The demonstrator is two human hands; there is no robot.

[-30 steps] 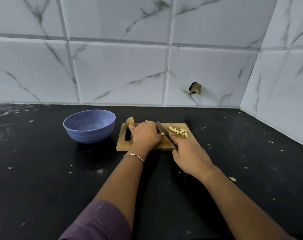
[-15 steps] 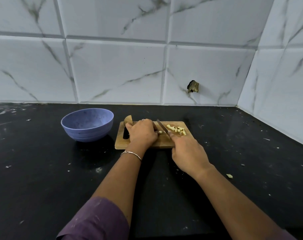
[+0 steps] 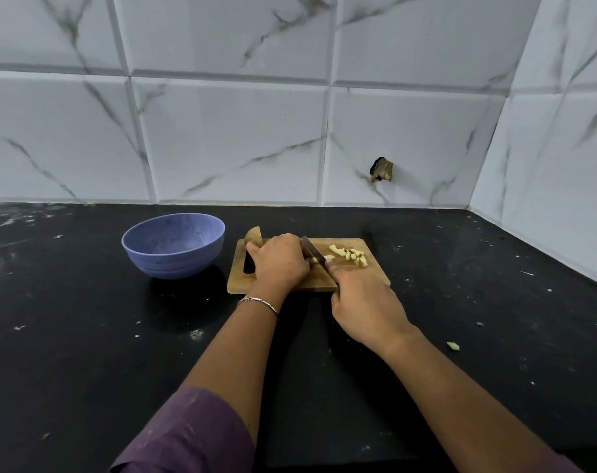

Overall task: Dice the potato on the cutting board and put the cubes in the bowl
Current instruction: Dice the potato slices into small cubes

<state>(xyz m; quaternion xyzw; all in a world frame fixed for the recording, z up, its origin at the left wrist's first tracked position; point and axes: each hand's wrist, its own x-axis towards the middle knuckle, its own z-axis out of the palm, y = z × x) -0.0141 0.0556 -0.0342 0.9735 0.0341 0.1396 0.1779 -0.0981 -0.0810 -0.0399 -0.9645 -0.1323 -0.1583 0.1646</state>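
Two bare hands down on a small wooden cutting board [image 3: 375,279], near the middle of a black, speckled worktop [image 3: 85,336]. Left hand [image 3: 280,264] knuckles up, fingers curled down over a potato piece [image 3: 328,257] and pinning it to the board; only a pale end visible beside the blade, the rest hidden under the hand. Right hand [image 3: 362,302] wrapped round the handle of a knife [image 3: 313,252], handle hidden in the grip, blade slanting away and to the left, edge down on the potato piece just beside the left fingers.

Small heap of pale potato cubes [image 3: 350,256] on the far right part of the board, apart from the blade. Skin-on potato chunk [image 3: 254,235] at the board's far left corner, just behind the left hand. Speckled blue bowl [image 3: 174,264] upright on the worktop left of the board, near it but not touching. One stray potato bit [image 3: 453,345] on the worktop, right of the right forearm.

Thin bracelet [image 3: 259,302] on the left wrist, purple sleeve [image 3: 188,435] on the left arm. White marble-pattern wall tiles [image 3: 229,141] behind, with a ragged hole [image 3: 380,169] in one.
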